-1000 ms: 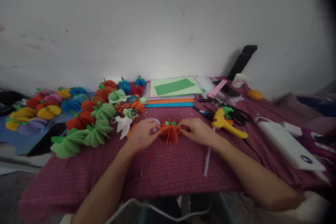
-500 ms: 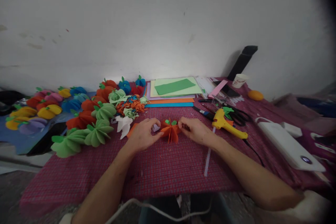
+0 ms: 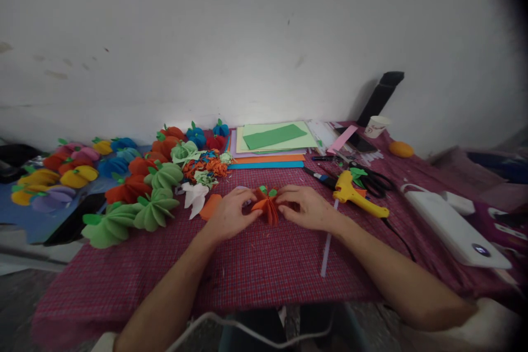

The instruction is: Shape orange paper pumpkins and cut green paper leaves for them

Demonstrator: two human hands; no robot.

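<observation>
Left hand and right hand in light grasp of orange paper pumpkin, cup beyond, contents hidden.

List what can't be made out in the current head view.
Head view:
Sides of the orange paper pumpkin: partly hidden by the left hand and right hand.
Part of the black phone: under the pink strip.
White device's screen: too small and blurred to read.
Part of the white cable: cut off by the bottom edge.
</observation>
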